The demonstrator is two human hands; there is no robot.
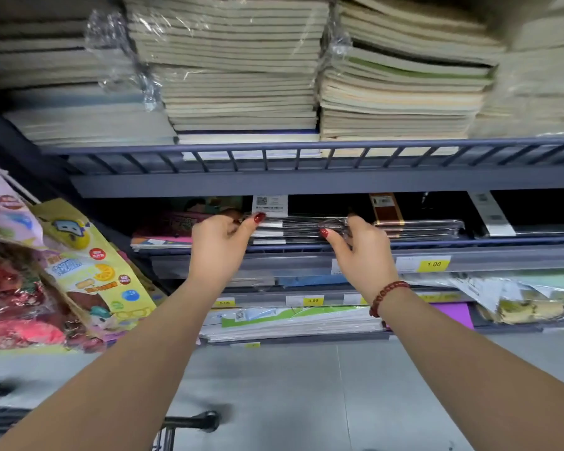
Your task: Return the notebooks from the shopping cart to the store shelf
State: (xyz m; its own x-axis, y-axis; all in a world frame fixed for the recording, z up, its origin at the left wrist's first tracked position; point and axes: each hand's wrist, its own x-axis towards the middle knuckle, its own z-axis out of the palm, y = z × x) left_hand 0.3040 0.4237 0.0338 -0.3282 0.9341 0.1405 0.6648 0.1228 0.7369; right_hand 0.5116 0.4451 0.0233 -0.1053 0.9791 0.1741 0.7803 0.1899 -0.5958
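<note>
At frame centre the left hand [220, 245] and right hand [362, 252] pinch opposite ends of the plastic-wrapped notebooks [300, 225] at the front of the middle shelf [502, 245], where slick wrap could slip and let the pack slide off.

- I see a shrink-wrapped pack of black notebooks [302, 226] lying flat at the front of the middle tier of the dark blue store shelf [306, 185], pinched at its ends by the left hand [219, 245] and right hand [363, 245].
- Shopping cart handle [192, 420]: black, blurred, low in my view.
</note>
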